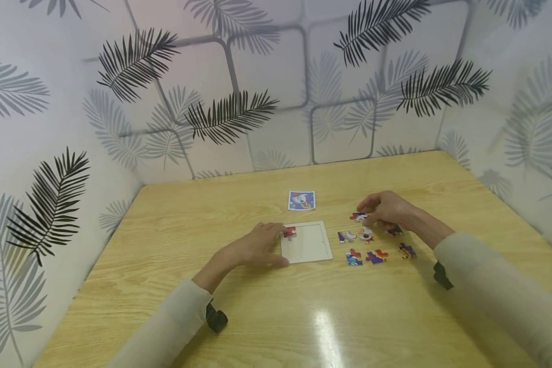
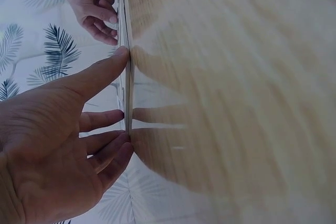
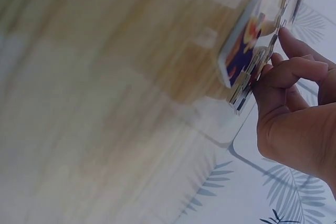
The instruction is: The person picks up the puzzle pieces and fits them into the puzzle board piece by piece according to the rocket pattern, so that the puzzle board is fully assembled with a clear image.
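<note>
My left hand [image 1: 259, 245] holds the left side of a pale puzzle board [image 1: 308, 250], thumb by its near corner and fingers by its far one. A red puzzle piece [image 1: 290, 232] lies in the board's far left corner, beside the fingertips. To the right, my right hand [image 1: 388, 209] hovers low over loose pieces. Its thumb and index finger stand apart around a red and white puzzle piece [image 1: 359, 216], which lies on the table. In the right wrist view, the fingers [image 3: 294, 43] reach the pieces edge-on; whether they touch one is unclear.
Several loose pieces, including a blue and red one [image 1: 354, 257] and a purple one [image 1: 407, 250], lie right of the board. A small picture card [image 1: 301, 200] is behind it. The wooden table [image 1: 188, 214] meets patterned walls at the back and sides.
</note>
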`<state>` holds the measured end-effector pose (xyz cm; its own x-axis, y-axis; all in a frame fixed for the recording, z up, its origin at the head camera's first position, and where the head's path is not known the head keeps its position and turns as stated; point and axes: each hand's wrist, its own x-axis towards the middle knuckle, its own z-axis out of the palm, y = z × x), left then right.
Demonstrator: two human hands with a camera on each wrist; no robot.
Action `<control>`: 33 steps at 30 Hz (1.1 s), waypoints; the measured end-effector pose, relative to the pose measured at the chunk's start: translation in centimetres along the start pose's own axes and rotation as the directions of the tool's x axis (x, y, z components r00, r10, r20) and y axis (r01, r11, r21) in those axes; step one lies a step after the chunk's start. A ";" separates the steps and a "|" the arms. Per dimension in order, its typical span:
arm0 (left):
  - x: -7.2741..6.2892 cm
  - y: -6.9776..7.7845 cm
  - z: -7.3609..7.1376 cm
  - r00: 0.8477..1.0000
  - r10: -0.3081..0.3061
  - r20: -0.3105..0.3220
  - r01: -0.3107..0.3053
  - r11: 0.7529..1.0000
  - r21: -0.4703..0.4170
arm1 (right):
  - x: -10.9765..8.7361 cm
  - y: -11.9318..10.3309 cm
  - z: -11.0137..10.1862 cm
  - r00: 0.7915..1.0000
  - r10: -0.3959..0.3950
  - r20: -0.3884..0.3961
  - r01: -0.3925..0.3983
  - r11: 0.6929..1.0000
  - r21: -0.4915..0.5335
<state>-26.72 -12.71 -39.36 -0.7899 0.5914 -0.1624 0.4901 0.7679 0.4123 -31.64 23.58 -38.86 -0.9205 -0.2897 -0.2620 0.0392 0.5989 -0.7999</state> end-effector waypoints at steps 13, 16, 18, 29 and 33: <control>0.0 0.1 -0.3 1.000 -0.022 0.007 0.022 1.000 -0.007 | 0.1 -0.5 0.2 0.999 -0.008 -0.049 0.006 0.999 -0.045; -0.1 0.1 -0.3 1.000 -0.015 0.005 0.015 1.000 -0.013 | 0.1 -0.5 0.2 0.999 -0.009 -0.046 0.007 0.999 -0.041; -0.1 0.1 -0.3 1.000 -0.012 0.002 0.012 1.000 -0.016 | 0.1 -0.5 0.3 0.999 -0.016 -0.043 0.015 0.999 -0.030; 0.0 0.0 -0.2 1.000 0.003 0.000 -0.003 1.000 -0.005 | -0.1 -0.3 0.4 0.999 -0.034 -0.030 0.035 0.998 0.050; 0.1 -0.1 -0.1 1.000 -0.005 0.004 0.005 1.000 0.000 | -0.2 -0.3 0.5 0.999 -0.044 -0.029 0.046 0.996 0.075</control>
<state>-26.87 -12.70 -39.35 -0.7910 0.5883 -0.1678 0.4861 0.7710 0.4115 -31.31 23.13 -38.86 -0.9322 -0.2939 -0.2112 0.0262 0.5273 -0.8493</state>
